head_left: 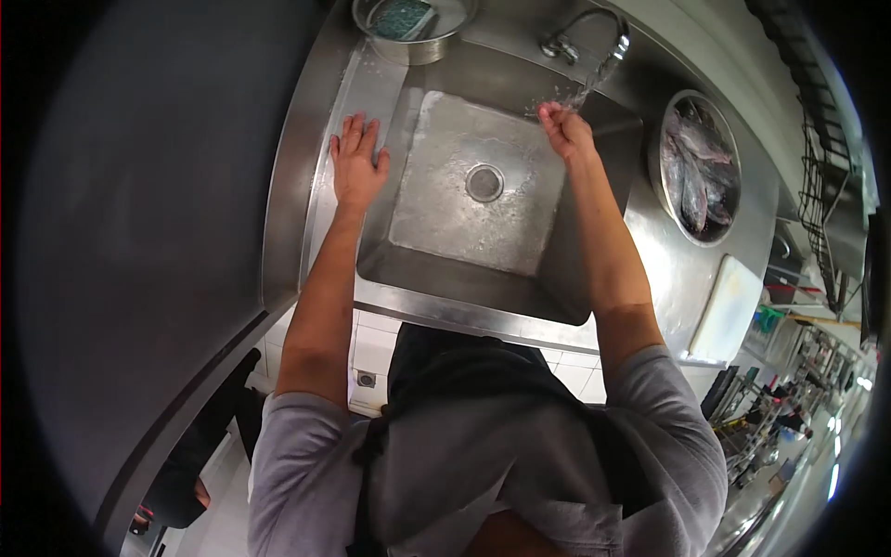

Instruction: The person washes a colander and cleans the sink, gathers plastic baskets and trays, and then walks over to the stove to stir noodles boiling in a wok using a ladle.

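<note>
A steel sink (427, 200) with a round drain (484, 183) lies in front of me. My left hand (357, 165) rests flat on the steel ledge at the sink's left, fingers spread, holding nothing. Over the sink's far right part, my right hand (564, 128) has its fingers curled together beneath the running water. Whether anything is inside it is too small to tell. The water (582, 96) falls from a curved faucet (622, 45) at the back and splashes around the fingers.
A round metal bowl (665, 158) holding several fish (691, 172) stands right of the sink. Nearer me lies a white cutting board (729, 308). A metal pot (408, 53) with a green scouring pad (401, 19) is at the back left. Part of another person (181, 483) shows at lower left.
</note>
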Motion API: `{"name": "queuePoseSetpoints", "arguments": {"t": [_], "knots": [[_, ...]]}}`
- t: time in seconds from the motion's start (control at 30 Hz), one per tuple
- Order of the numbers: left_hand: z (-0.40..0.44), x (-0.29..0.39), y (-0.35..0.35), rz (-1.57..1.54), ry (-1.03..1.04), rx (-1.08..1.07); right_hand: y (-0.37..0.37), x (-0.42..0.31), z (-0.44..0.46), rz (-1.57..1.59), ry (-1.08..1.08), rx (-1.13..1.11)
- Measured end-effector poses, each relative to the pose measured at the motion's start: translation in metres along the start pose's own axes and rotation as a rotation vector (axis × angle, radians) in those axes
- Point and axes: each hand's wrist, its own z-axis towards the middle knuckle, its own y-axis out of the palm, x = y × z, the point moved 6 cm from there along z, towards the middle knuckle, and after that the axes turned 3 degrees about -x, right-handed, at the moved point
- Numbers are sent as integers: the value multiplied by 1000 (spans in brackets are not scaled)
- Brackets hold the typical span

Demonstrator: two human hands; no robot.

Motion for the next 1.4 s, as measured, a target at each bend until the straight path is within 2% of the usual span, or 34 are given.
{"name": "queuePoseSetpoints", "arguments": {"t": [0.03, 0.13, 0.23, 0.3, 0.4, 0.47, 0.5, 0.53, 0.57, 0.6, 0.63, 0.7, 0.8, 0.83, 0.87, 0.9, 0.97, 1.0, 1.03, 1.1, 1.17, 1.23, 1.3, 1.37, 1.4], "knots": [[0, -1, 0, 1, -3, -9, 7, 2, 0, 4, -8, 37], [-4, -1, 1, 26, -14, -46, 81, 39, -4, 79, 180, -388], [1, -4, 3, 50, -55, -59, 174, 52, -57, -13, 216, -560], [20, -9, 5, 19, -90, -35, 131, 55, -49, 19, 161, -422], [80, -16, 20, 87, -32, -23, -2, 59, 11, 207, 82, -79], [86, 12, 30, 156, -65, -95, -27, 24, -10, 104, 52, 19], [87, 31, 37, 190, -83, -139, -30, 10, -7, 88, 35, -7], [78, 58, 62, 118, 139, -37, -36, -1, -7, 72, 24, -29], [57, 92, 119, 98, 256, -798, -33, -9, -4, 59, 10, -60], [30, 113, 157, -439, 131, -752, -24, -14, -5, -12, -4, -100], [17, 143, 161, -736, 171, -387, -13, -20, -8, -87, -11, -141], [20, 167, 146, -1044, -192, -491, 25, -25, -35, -248, -29, -176], [11, 159, 93, -910, -93, -419, 85, 28, -70, -426, 75, -679], [-2, 145, 60, -758, -46, -266, 124, 53, -104, -476, 132, -831], [-31, 125, 23, -606, -6, -121, 151, 82, -129, -481, 223, -854], [-61, 101, -3, -299, 1, -135, 162, 102, -148, -487, 317, -871], [-119, 56, -57, -75, -21, -72, 145, 108, -143, -608, 196, -753], [-144, 34, -68, 29, -157, -223, 136, 114, -135, -664, 127, -688], [-172, 10, -65, 33, -283, -225, 103, 112, -111, -556, 145, -591], [-171, 11, -62, 108, -292, -249, 34, 88, -64, -361, 148, -359], [-143, 15, -52, 160, -296, -263, -25, 51, -14, -244, 161, -283], [-88, 31, -28, 122, -182, -227, -57, 21, 12, -36, 67, -24], [-33, 57, 9, 71, -63, -208, -38, 8, 14, -104, 61, -57], [10, 91, 93, -304, 19, -476, -9, 0, -3, -242, 74, -145], [33, 116, 116, -760, -126, -432, 8, 0, -15, -349, 94, -215]]}}
